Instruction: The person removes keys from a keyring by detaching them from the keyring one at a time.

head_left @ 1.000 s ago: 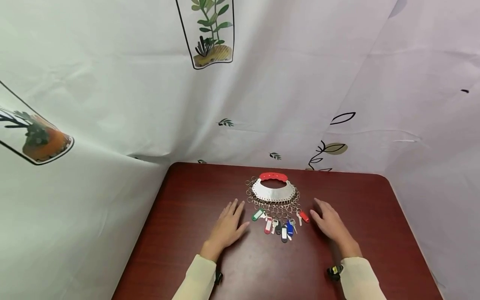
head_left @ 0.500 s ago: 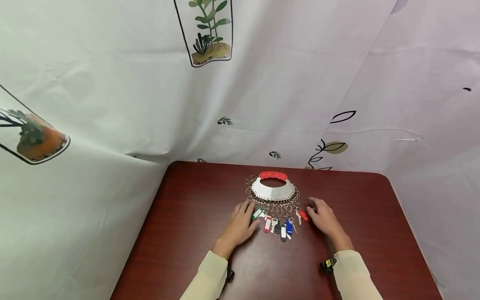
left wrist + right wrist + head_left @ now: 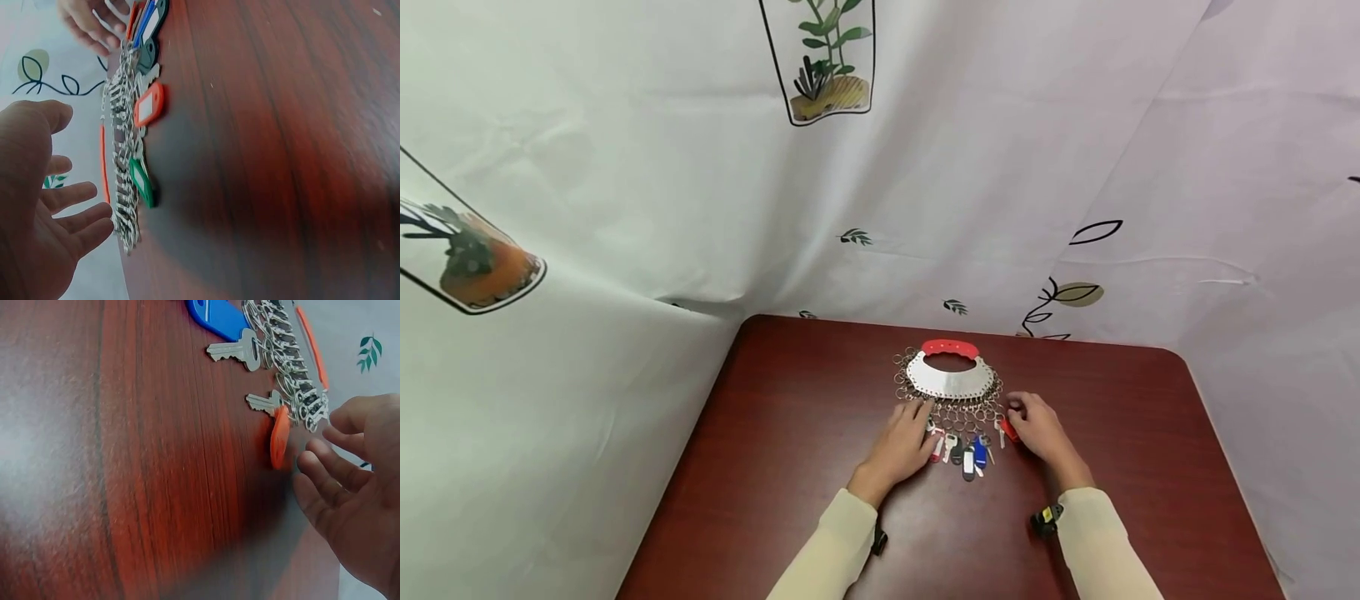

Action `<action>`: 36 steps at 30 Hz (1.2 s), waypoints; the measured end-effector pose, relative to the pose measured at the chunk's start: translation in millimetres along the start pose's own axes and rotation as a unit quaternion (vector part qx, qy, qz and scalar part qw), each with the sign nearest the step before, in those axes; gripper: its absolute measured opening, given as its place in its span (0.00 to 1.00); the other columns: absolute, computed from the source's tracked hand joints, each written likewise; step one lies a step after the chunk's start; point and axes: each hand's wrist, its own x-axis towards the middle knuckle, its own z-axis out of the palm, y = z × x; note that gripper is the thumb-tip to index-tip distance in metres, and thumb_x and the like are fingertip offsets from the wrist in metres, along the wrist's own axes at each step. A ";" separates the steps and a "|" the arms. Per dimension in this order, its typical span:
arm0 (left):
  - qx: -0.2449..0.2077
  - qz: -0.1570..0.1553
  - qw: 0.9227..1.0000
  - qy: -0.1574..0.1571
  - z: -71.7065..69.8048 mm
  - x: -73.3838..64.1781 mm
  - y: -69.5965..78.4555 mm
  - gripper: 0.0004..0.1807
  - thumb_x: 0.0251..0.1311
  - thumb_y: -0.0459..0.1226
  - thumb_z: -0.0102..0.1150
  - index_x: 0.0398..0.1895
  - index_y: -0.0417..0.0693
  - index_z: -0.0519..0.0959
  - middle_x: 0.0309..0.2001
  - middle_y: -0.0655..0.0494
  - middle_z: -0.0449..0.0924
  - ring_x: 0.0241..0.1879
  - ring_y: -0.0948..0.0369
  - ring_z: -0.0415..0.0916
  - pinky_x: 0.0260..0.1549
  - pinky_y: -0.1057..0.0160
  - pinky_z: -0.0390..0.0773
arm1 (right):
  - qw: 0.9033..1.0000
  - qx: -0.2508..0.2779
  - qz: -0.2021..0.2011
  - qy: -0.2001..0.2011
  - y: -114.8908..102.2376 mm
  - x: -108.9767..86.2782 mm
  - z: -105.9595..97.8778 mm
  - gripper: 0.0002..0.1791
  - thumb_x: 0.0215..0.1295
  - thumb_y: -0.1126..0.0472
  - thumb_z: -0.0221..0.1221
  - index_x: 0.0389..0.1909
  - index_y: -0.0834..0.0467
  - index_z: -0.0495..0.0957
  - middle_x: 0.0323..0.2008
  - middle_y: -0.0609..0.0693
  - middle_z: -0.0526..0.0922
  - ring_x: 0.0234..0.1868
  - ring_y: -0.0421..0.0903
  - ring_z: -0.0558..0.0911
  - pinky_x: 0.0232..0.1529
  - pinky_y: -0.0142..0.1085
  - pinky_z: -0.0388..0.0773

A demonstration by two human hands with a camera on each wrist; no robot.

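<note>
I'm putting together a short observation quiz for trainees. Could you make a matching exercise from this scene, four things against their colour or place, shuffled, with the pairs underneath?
Column one
1. Grip handle
2. Right hand
3. Left hand
4. Blue key tag

Column two
A. Close to the green key tag
B. Red, at the far side of the curved metal plate
C. On the tabletop, between the two hands
D. Close to the red key tag at the row's right end

Right pairs: 1-B, 2-D, 3-A, 4-C
</note>
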 end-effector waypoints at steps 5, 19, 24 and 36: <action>0.025 0.018 1.000 0.000 5.7 10.9 8.5 0.32 0.70 0.46 0.59 0.72 0.40 0.70 0.64 0.43 0.76 0.62 0.48 0.73 0.64 0.51 0.74 | 1.000 -0.005 -0.006 0.002 -1.6 4.7 0.7 0.15 0.73 0.63 0.56 0.55 0.64 0.79 0.48 0.60 0.80 0.48 0.56 0.80 0.53 0.55 0.77; 0.058 0.029 0.998 -0.025 19.1 38.7 35.9 0.27 0.72 0.47 0.57 0.69 0.47 0.73 0.58 0.50 0.79 0.57 0.54 0.74 0.60 0.56 0.76 | 0.998 -0.055 0.035 -0.001 -9.2 12.6 9.7 0.05 0.72 0.62 0.59 0.39 0.62 0.76 0.36 0.56 0.75 0.38 0.53 0.76 0.42 0.48 0.76; 0.048 0.031 0.998 -0.027 25.7 43.8 38.0 0.24 0.71 0.46 0.57 0.66 0.47 0.75 0.56 0.50 0.80 0.56 0.54 0.75 0.58 0.56 0.77 | 0.996 -0.073 0.042 0.002 -8.3 12.2 9.3 0.05 0.70 0.63 0.58 0.35 0.61 0.74 0.35 0.56 0.75 0.38 0.55 0.77 0.42 0.51 0.76; -0.062 0.029 0.997 -0.036 37.6 65.4 52.6 0.13 0.71 0.37 0.58 0.54 0.44 0.83 0.50 0.52 0.84 0.53 0.56 0.81 0.55 0.61 0.79 | 0.994 -0.104 0.027 0.012 -8.5 16.3 13.4 0.06 0.69 0.63 0.59 0.32 0.59 0.77 0.34 0.56 0.79 0.38 0.56 0.81 0.41 0.53 0.79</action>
